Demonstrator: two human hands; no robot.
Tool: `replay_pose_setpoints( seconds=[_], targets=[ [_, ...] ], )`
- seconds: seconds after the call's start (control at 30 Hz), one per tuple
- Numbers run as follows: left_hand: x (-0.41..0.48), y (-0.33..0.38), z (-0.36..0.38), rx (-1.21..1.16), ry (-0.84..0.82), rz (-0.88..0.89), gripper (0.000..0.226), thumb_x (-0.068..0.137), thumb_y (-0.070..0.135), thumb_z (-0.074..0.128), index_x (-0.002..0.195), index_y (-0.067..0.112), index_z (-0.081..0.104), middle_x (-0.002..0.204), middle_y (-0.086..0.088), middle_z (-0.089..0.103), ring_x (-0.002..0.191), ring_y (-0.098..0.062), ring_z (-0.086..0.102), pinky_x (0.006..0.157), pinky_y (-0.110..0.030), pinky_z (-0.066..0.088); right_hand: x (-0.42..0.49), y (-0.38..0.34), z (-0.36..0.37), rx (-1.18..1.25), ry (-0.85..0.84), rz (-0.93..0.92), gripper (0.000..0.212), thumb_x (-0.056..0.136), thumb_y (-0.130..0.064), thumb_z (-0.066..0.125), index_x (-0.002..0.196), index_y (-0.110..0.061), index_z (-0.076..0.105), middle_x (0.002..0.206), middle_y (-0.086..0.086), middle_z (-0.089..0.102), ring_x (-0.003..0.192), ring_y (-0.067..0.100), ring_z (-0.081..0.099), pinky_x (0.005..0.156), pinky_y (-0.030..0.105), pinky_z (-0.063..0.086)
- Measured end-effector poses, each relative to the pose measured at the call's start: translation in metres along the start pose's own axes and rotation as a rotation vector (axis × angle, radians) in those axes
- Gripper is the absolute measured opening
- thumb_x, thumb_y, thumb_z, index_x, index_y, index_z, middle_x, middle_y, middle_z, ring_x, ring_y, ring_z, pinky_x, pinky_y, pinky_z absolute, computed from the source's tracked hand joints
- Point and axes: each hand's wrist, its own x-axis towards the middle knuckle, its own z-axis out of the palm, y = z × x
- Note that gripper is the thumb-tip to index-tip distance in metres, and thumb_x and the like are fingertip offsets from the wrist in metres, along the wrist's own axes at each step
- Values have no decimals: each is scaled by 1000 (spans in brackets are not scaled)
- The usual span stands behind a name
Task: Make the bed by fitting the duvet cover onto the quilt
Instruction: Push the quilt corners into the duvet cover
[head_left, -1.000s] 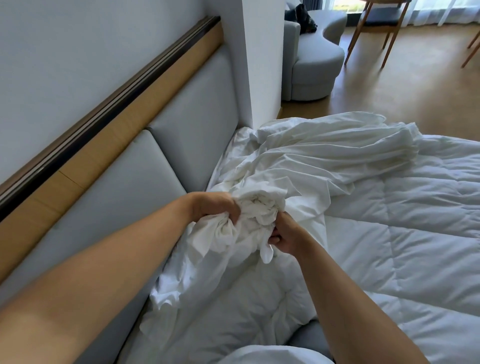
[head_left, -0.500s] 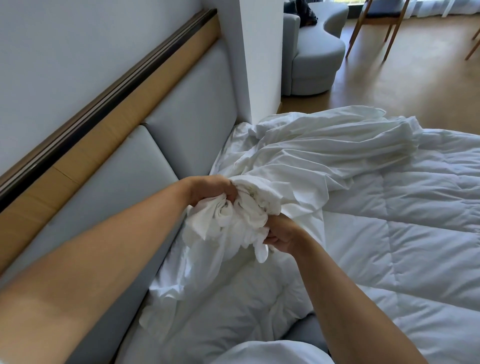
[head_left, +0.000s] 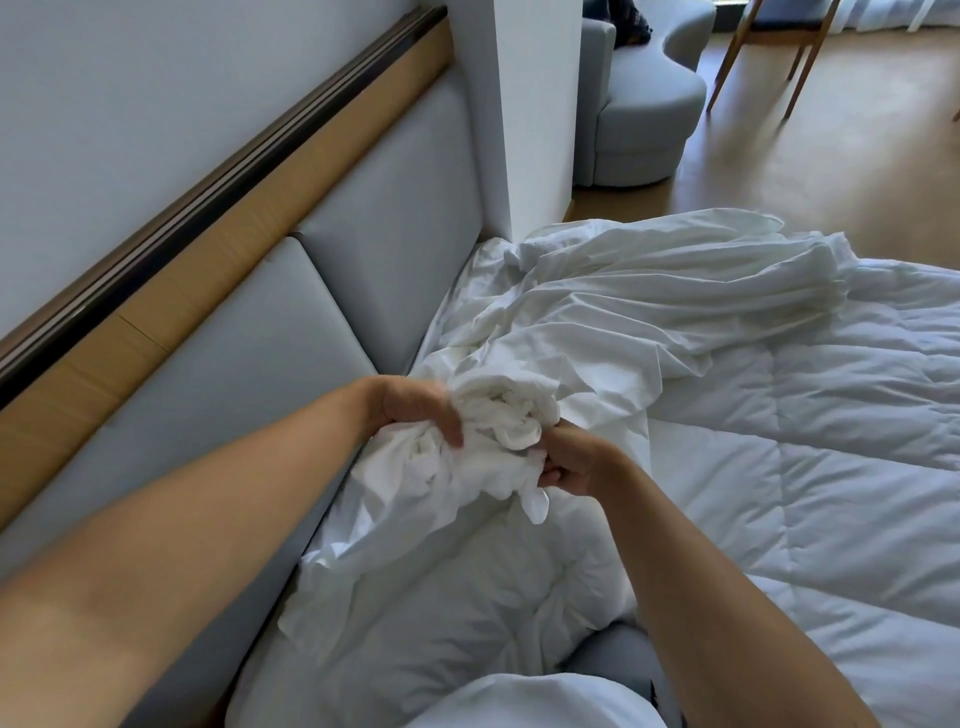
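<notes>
Head view, taken from above the bed: the quilt (head_left: 831, 467), white and stitched in panels, covers the right half and lower centre of the frame. The padded grey headboard (head_left: 311, 322) runs diagonally from lower left to upper centre, topped by a wooden rail. The duvet cover (head_left: 649, 322), white and heavily creased, lies bunched on the quilt from centre frame toward the upper right, one end gathered into a wad at centre. A grey armchair (head_left: 649, 114) stands on the wooden floor at upper centre, behind a white wall end. Wooden chair legs (head_left: 727, 62) show at the upper right. Left hand (head_left: 415, 408), centre frame: grip clenched on the gathered duvet cover, fingers curled over its left side. Right hand (head_left: 576, 460), just right of centre: grip pinching the same wad from below right.
</notes>
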Motion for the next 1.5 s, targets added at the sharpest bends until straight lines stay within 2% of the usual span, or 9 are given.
replay_pose_setpoints(
  seconds=[0.1, 0.23, 0.4, 0.57, 0.87, 0.93, 1.03, 1.27, 1.5],
  targets=[
    [7, 5, 1, -225, 101, 129, 45, 73, 6, 68, 117, 3, 69, 114, -23, 68, 100, -39, 68, 86, -46, 56, -3, 5, 9, -86, -108, 12, 21, 67, -13, 85, 82, -23, 74, 71, 2, 59, 54, 11, 48, 41, 21, 31],
    [16, 9, 9, -375, 178, 189, 46, 69, 13, 65, 113, 2, 65, 104, -20, 69, 91, -34, 69, 80, -41, 58, 5, 7, 25, -33, 27, -138, 22, 79, -13, 79, 99, -16, 70, 79, 1, 68, 65, 11, 64, 50, 22, 48],
    [4, 15, 1, -58, 190, 84, 45, 70, 7, 65, 115, 1, 66, 103, -22, 70, 87, -35, 69, 72, -39, 58, 6, 9, 11, 263, 59, -226, 21, 83, -3, 52, 77, -18, 66, 61, -1, 47, 47, 5, 36, 37, 17, 28],
    [-6, 22, 0, 252, 20, -185, 22, 72, 4, 77, 93, 11, 80, 106, -19, 74, 93, -36, 73, 72, -39, 60, 7, 1, 9, 246, 0, -191, 36, 80, -4, 44, 67, -24, 72, 56, -4, 49, 44, 6, 35, 35, 18, 26],
    [-6, 15, -13, -204, 27, -28, 39, 64, 12, 65, 101, 3, 75, 95, -19, 69, 78, -31, 69, 71, -37, 58, 7, -5, -5, 213, 46, 62, 20, 69, -16, 64, 51, -23, 56, 48, -6, 32, 37, 4, 23, 31, 16, 20],
    [-4, 19, -11, -276, 49, 3, 38, 71, 12, 56, 104, 3, 73, 94, -18, 69, 79, -32, 68, 72, -36, 58, 2, -8, -3, 69, -42, 119, 14, 59, -21, 78, 52, -21, 65, 49, -4, 45, 37, 6, 39, 33, 18, 34],
    [5, 24, -4, -315, 115, 42, 40, 68, 11, 52, 104, 0, 65, 88, -18, 66, 74, -31, 66, 67, -34, 58, 1, -10, -2, -74, -173, 157, 28, 52, -22, 91, 78, -22, 81, 84, 3, 74, 75, 18, 72, 66, 30, 60],
    [12, 21, -16, -16, 184, -105, 38, 55, 15, 65, 90, 11, 79, 96, -20, 69, 80, -36, 65, 77, -41, 53, 3, 6, -9, 217, -256, 161, 16, 80, -11, 70, 66, -20, 69, 56, -6, 48, 40, 1, 30, 35, 12, 25],
    [18, 8, -17, 53, -111, -158, 30, 74, 18, 85, 103, 17, 80, 116, -15, 73, 103, -32, 71, 86, -44, 58, 11, -6, -16, 246, -139, 190, 12, 60, -9, 64, 54, -18, 59, 45, -8, 31, 33, 1, 25, 30, 11, 17]
  ],
)
